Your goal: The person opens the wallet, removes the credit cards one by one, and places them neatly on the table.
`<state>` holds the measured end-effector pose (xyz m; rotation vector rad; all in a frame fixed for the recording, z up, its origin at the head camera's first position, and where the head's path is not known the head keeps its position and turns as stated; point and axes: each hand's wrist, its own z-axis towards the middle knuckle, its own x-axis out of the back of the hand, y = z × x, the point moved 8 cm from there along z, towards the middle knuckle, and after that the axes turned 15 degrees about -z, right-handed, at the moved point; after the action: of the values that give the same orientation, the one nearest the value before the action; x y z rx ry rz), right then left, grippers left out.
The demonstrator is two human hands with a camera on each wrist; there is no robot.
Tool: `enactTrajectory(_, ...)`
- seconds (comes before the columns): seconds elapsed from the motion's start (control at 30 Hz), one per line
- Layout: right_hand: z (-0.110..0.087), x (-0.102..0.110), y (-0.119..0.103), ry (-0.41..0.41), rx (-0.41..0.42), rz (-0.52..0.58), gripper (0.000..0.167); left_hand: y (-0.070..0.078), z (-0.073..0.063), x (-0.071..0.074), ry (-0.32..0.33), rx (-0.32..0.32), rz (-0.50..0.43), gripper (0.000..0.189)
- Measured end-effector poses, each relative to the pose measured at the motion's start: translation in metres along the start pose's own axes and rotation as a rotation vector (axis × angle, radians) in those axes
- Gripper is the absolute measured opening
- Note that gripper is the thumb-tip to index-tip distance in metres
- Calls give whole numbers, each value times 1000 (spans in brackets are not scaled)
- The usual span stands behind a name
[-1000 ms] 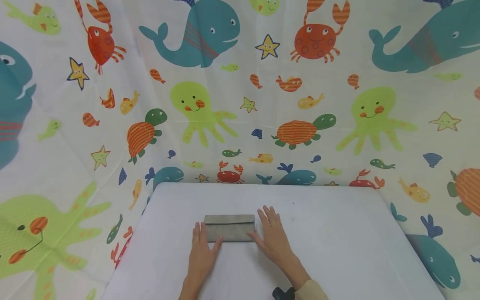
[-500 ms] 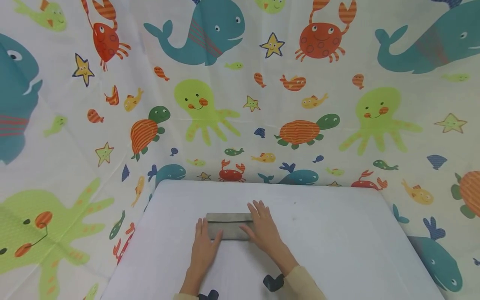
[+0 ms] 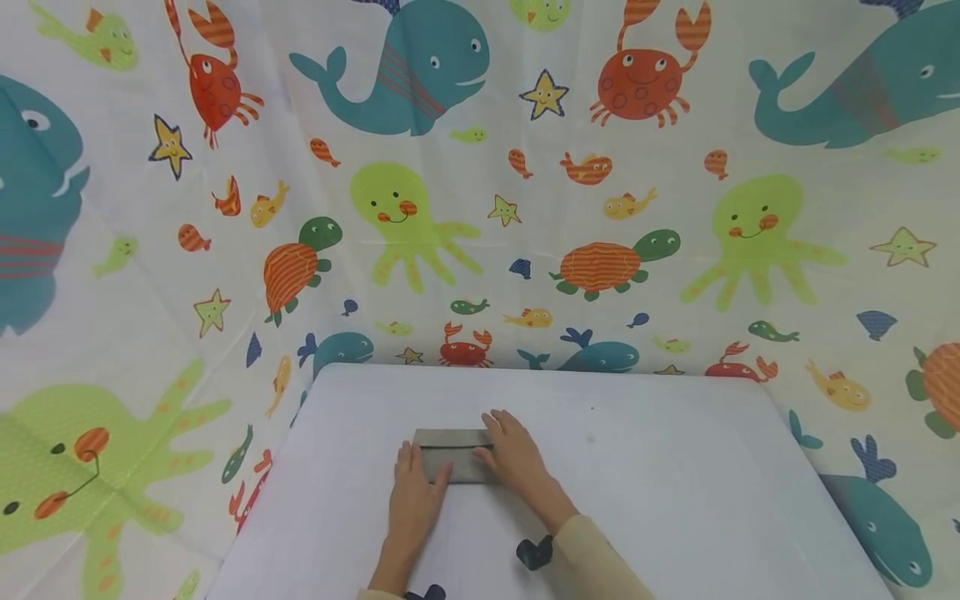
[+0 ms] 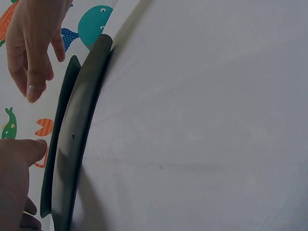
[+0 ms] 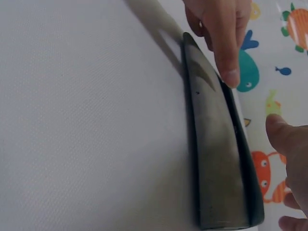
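A flat, oblong grey case point(image 3: 453, 467) with a flap across its upper part lies on the white table, its long side facing me. In the left wrist view the case point(image 4: 72, 137) looks slightly curved, with a small dark dot on its side. My left hand point(image 3: 412, 500) is at its left end, fingers extended along that edge and the thumb over the front face. Over the right end is my right hand point(image 3: 520, 458), its fingers extended toward the far side and its thumb over the case. That end is hidden beneath the right hand.
The white table point(image 3: 675, 483) spreads out on both sides of the case. Behind and beside it hangs a curtain point(image 3: 465, 208) printed with sea animals. Dark wrist devices point(image 3: 534, 552) are worn at both wrists.
My right hand has moved left, from beside the right edge to over the case's right end. My left hand stays at the left end, and the case has barely shifted.
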<state>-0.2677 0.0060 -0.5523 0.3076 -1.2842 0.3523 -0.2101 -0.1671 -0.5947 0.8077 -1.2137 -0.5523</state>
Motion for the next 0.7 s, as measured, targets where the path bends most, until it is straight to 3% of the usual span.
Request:
enactTrajectory(0.23,5,-10,-6,-2,16,-56,53,7,-4,-4,1,-7,38,89)
enactTrajectory(0.53,7,-21,-11,-60,38,-110,42,12,-8,-13,-3,-14,111,95)
enactTrajectory(0.7,7,-24,-13,-33,55,-155,36,14,-8,-16,0,-16,147,95)
